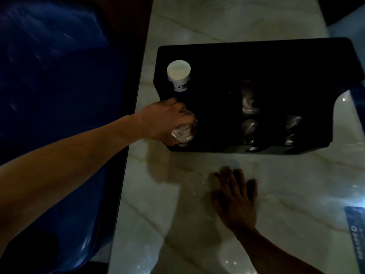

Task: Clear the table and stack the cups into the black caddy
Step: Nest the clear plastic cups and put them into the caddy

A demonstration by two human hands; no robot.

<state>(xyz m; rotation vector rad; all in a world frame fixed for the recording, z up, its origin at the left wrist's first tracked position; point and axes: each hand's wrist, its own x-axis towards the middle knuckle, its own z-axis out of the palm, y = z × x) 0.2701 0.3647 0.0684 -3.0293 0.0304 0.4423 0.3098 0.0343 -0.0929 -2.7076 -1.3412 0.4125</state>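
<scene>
The black caddy (256, 56) stands on the pale marble table (177, 214). My left hand (160, 121) grips a clear plastic cup (185, 130) at the caddy's near left corner, over a slot. A white lidded paper cup (178, 73) stands upright in the far left slot. Clear cups sit in three slots further right: one in the middle (248, 103), one in front of it (249, 129), one at the right (293, 127). My right hand (236, 196) lies flat on the table in front of the caddy, fingers spread, holding nothing.
A dark blue cushioned seat (51, 86) lies along the table's left edge. A blue card or label (355, 230) rests at the table's right edge. A pale blue object (347, 30) shows behind the caddy at the far right.
</scene>
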